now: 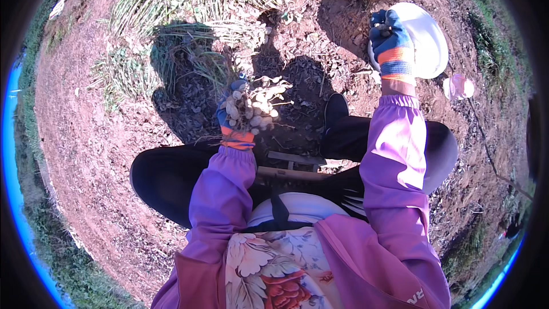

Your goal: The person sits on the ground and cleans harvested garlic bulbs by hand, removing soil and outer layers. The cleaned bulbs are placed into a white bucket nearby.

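My left hand (226, 109), in a blue and orange work glove, grips the stems of a bunch of peanut plants. Its cluster of peanut pods (253, 107) faces up and right, partly hiding the fingers, and green stalks trail beyond the hand. My right hand (388, 36), gloved the same way, is curled around something small and brownish, seemingly peanut pods, over the left rim of a white basin (429, 45). How deep the basin is and what lies in it cannot be made out.
Heaps of pulled peanut plants (171, 0) lie on the soil at the upper left. A pale pink object (458, 87) lies below the basin, near a dark cord or stick (484, 141). Part of a wooden stool (296, 173) shows between my legs. Dry leaves litter the ground.
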The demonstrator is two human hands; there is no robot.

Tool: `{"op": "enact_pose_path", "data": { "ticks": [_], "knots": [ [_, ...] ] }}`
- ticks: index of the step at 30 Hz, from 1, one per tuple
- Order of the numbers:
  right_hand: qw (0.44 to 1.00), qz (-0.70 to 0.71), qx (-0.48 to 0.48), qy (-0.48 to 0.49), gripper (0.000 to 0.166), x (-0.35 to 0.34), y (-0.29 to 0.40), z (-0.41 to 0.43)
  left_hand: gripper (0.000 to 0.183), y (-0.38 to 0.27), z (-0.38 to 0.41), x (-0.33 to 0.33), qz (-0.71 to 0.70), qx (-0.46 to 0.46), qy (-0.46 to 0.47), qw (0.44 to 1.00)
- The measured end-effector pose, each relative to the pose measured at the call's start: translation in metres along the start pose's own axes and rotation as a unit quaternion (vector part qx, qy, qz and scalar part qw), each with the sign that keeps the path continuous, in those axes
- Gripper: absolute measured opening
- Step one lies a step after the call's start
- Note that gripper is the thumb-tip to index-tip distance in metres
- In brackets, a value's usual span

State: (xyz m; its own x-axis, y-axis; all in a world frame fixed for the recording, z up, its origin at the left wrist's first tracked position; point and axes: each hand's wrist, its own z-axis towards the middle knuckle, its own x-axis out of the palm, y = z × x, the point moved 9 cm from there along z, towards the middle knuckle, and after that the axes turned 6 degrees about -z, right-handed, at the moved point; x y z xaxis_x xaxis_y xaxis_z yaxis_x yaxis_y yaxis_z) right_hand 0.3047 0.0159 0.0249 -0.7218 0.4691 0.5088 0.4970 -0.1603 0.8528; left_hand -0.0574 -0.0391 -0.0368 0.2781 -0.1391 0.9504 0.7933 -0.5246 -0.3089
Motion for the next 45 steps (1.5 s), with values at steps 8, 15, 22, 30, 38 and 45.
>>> {"op": "enact_pose_path", "data": {
  "ticks": [8, 15, 22, 30, 38, 45],
  "knots": [
    [0.613, -0.692, -0.121, -0.361, 0.069, -0.110, 0.157, 0.042, 0.026, 0.008, 0.008, 0.022, -0.021, 0.025, 0.041, 0.999],
    [0.921, -0.178, 0.093, 0.334, 0.031, 0.107, -0.071, -0.102, 0.034, 0.004, 0.008, 0.016, -0.083, 0.057, 0.129, 0.987],
    [0.900, -0.097, 0.189, 0.380, 0.036, 0.148, -0.113, -0.177, 0.043, 0.002, 0.006, -0.002, 0.004, -0.019, 0.034, 0.999],
    [0.898, -0.027, 0.149, 0.414, 0.037, 0.166, -0.101, -0.173, 0.039, 0.007, 0.011, 0.015, -0.017, -0.024, 0.156, 0.987],
    [0.884, 0.054, 0.245, 0.395, 0.041, 0.164, -0.122, -0.166, 0.053, 0.023, -0.005, -0.026, -0.048, -0.089, 0.106, 0.989],
    [0.859, 0.072, 0.299, 0.410, 0.038, 0.169, -0.118, -0.169, 0.058, 0.031, -0.009, -0.023, 0.079, -0.163, -0.101, 0.978]
  ]
}}
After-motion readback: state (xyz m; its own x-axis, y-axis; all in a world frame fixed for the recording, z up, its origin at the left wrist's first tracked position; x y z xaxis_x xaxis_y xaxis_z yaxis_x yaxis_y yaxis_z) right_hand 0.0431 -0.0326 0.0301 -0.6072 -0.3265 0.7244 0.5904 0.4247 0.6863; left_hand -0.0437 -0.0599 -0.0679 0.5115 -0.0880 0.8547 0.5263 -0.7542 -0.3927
